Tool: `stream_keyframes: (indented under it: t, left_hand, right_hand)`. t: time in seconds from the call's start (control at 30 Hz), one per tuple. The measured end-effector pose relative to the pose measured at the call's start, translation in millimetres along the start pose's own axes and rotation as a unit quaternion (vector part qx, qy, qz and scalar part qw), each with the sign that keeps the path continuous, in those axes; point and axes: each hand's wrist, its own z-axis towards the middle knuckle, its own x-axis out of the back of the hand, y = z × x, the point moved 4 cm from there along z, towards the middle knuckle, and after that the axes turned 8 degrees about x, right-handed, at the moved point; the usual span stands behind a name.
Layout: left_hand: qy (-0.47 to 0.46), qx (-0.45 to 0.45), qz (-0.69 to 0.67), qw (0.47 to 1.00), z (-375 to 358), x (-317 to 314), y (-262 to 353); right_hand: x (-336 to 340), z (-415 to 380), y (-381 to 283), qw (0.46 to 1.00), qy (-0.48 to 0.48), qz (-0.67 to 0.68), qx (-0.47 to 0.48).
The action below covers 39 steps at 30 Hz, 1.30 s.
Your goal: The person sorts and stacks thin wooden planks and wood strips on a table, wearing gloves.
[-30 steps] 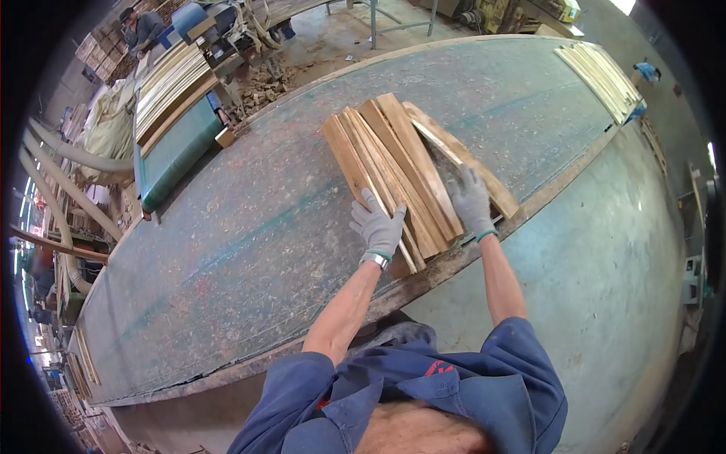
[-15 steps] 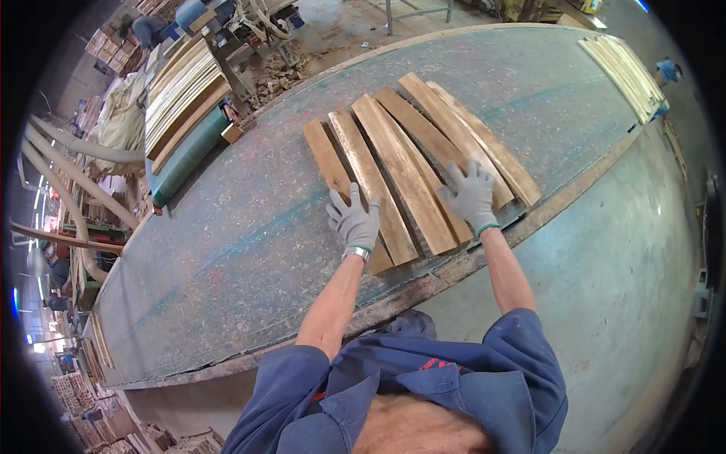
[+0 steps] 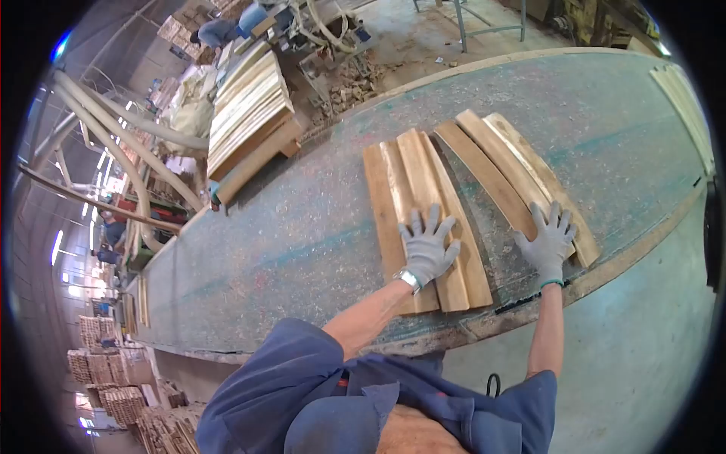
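Note:
My left hand [image 3: 429, 246], in a grey glove, lies flat with fingers spread on a left group of wooden boards [image 3: 417, 170]. These boards sit side by side, touching or nearly so. My right hand [image 3: 548, 240], also gloved, has its fingers apart over the lower ends of a right group of wooden boards [image 3: 495, 166]. A wedge of bare tabletop separates the two groups. Both groups rest on the worn grey-green table [image 3: 302, 280]; the parts of the boards under my palms are hidden.
Pale strips [image 3: 684, 113] lie at the table's far right end. A stack of boards [image 3: 249, 113] stands beyond the left side, near thick hoses [image 3: 128, 151]. A metal stand [image 3: 491, 30] is behind the table. A bent-over person [image 3: 219, 32] is at the back left.
My left hand has moved from the leftmost boards onto the middle of the left group. Those boards now lie closer together, and a wider gap splits them from the right group. The view has shifted.

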Motion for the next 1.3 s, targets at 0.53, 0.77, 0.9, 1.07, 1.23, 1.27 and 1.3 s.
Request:
stream_keyframes:
  t: [0.53,0.77,0.9,1.07,1.23,1.27,1.3]
  left_hand:
    - [0.084,0.055,-0.154,0.983,-15.8,18.6,-87.1]
    - [0.07,0.226,-0.062,0.97,-19.1,-0.2,-141.7]
    - [0.06,0.221,-0.107,0.968,-21.8,-4.8,-120.4]
    - [0.06,0.224,-0.115,0.966,-8.0,-10.6,-84.9]
    - [0.082,0.224,-0.088,0.967,3.7,-21.5,-41.0]
    - [0.081,0.223,-0.086,0.968,14.8,-25.4,-27.6]
    - [0.08,0.234,-0.086,0.965,26.8,-22.9,-12.8]
  right_hand:
    - [-1.1,25.6,21.0,0.999,0.006,0.028,-0.029]
    - [-23.9,7.5,-5.2,0.994,0.052,-0.018,0.095]
    - [-13.3,-28.1,-48.4,0.992,0.054,0.031,0.114]
    - [-7.9,-18.3,-13.8,0.958,0.167,0.188,0.137]
    - [-13.6,-1.4,122.4,0.995,0.093,0.043,-0.007]
    - [-24.3,-6.8,134.7,0.993,0.098,0.059,0.017]
    - [-26.9,-5.0,148.9,0.992,0.095,0.07,0.032]
